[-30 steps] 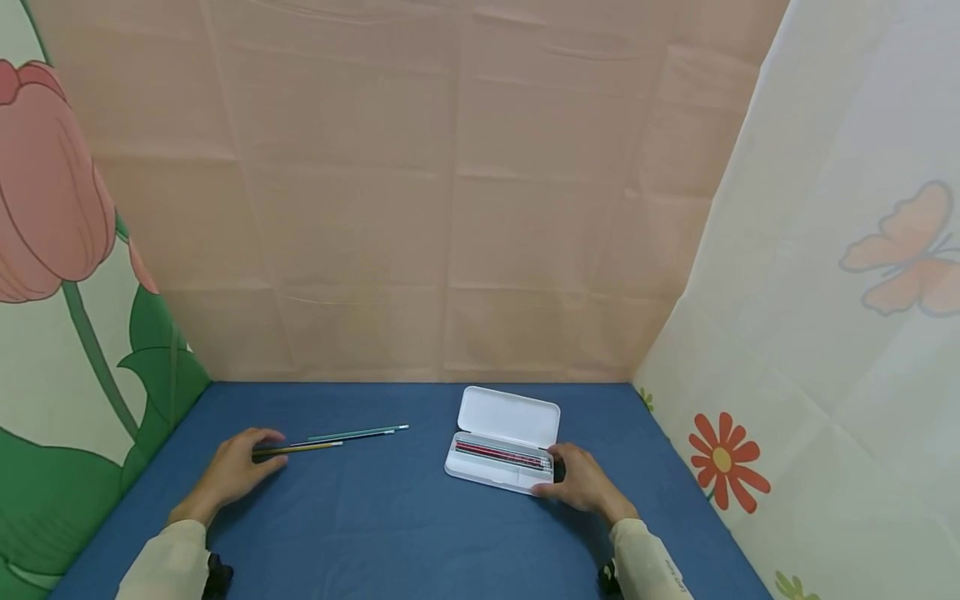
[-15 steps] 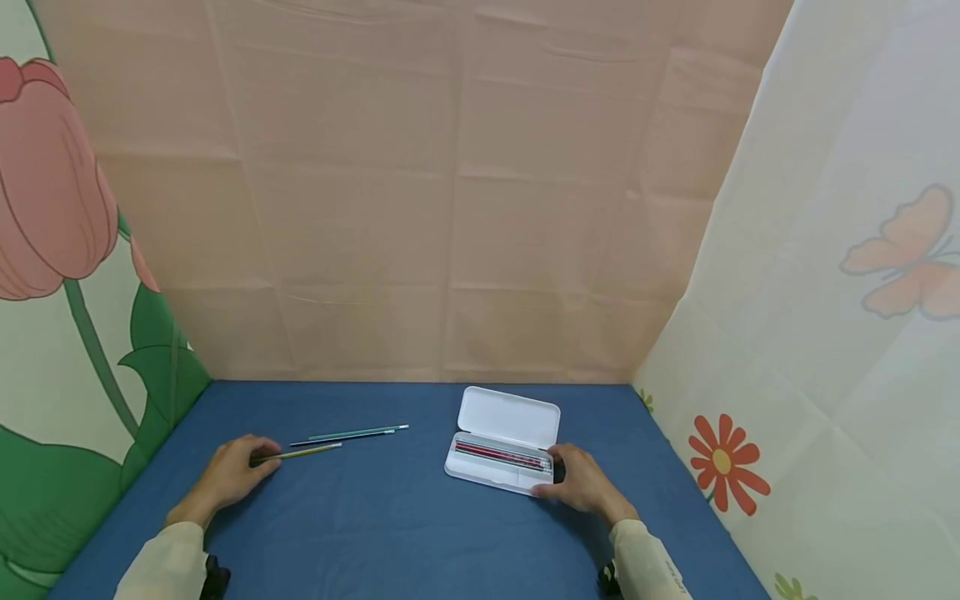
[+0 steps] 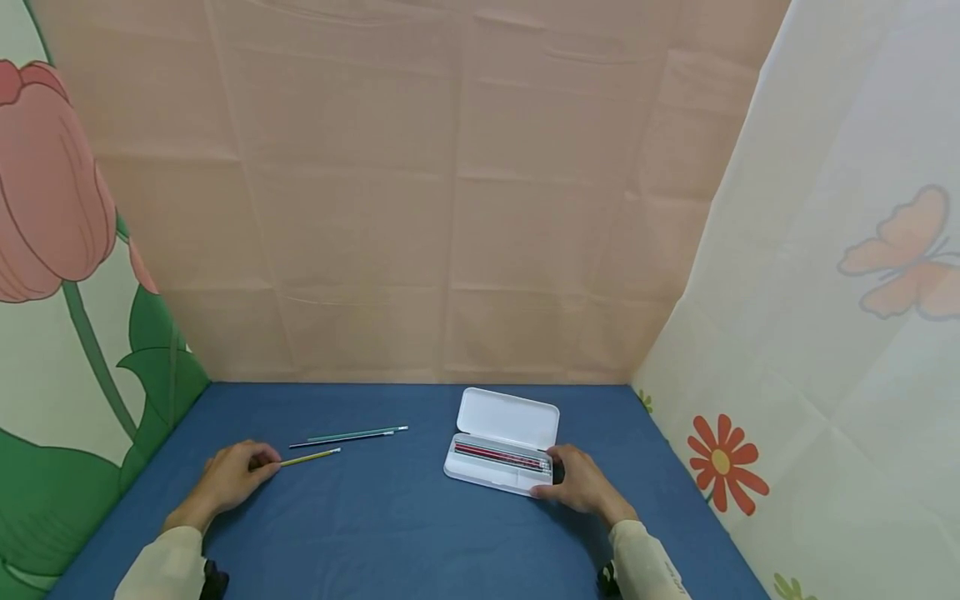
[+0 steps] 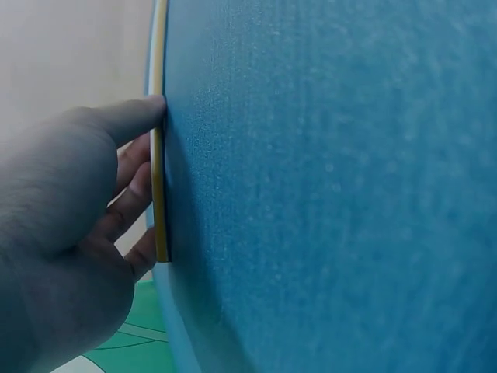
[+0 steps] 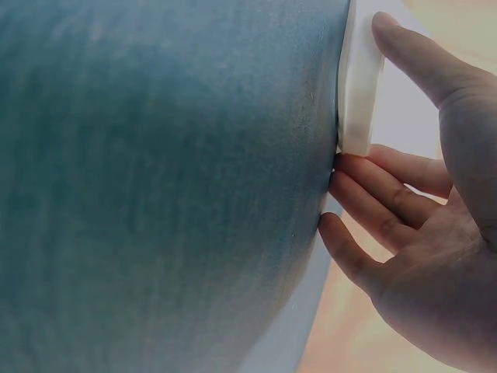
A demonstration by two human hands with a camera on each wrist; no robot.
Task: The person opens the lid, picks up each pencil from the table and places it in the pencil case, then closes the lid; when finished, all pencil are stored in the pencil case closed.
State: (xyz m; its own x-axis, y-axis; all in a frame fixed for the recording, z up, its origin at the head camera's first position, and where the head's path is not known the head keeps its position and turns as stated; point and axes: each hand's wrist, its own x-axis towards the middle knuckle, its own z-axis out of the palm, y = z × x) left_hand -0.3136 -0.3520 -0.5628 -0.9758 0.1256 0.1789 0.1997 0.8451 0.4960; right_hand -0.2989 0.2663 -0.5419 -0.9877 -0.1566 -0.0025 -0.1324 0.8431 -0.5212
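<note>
My left hand [image 3: 232,478] pinches a yellow pencil [image 3: 313,457] near its left end, low over the blue tabletop. The left wrist view shows the thumb on one side of this pencil [image 4: 158,186] and the fingers on the other. Farther back lie a green pencil [image 3: 352,435] and a dark pencil [image 3: 337,439], close together. An open white pencil case [image 3: 480,477] holds several red and dark pencils [image 3: 498,456]. My right hand [image 3: 587,485] grips its right end, thumb on the near side [image 5: 361,85] and fingers round the corner.
The case's lid [image 3: 508,418] stands open toward the back. Blue cloth [image 3: 375,533] covers the table. A tan cloth backdrop [image 3: 450,250] rises at the far edge, with printed flower curtains [image 3: 810,375] at both sides.
My left hand has drawn the yellow pencil slightly nearer, away from the green and dark pencils. The right hand and the pencil case have stayed in place.
</note>
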